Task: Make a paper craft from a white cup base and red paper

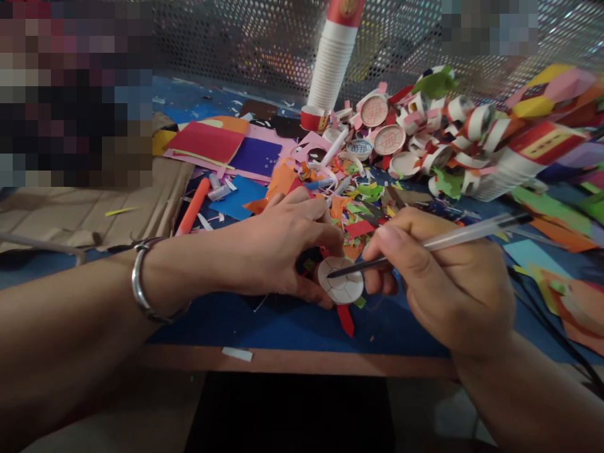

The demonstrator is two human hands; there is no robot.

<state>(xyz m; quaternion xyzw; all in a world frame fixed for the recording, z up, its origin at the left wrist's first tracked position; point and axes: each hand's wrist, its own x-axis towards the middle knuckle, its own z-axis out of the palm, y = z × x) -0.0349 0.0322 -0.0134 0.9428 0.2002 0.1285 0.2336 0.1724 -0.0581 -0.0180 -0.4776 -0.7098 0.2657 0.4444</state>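
Observation:
Near the front of the blue table, my left hand [297, 245] grips the side of a small upturned paper cup [346, 289] between thumb and fingers. Dark lines are drawn on the cup's round white base, a ring with spokes. A red paper strip [346, 321] sticks out below it. My right hand [438, 277] is closed around a pen [453, 236] with a clear barrel, and its dark tip rests on or just above the base. The far side of the cup is hidden by my left fingers.
Coloured paper scraps [358, 214] lie just behind my hands. A tall stack of paper cups [333, 63] and a heap of decorated cups [389, 139] stand at the back. Cardboard [89, 201] lies left, an orange-red tube [194, 204] beside it. A black cable [557, 321] runs at the right.

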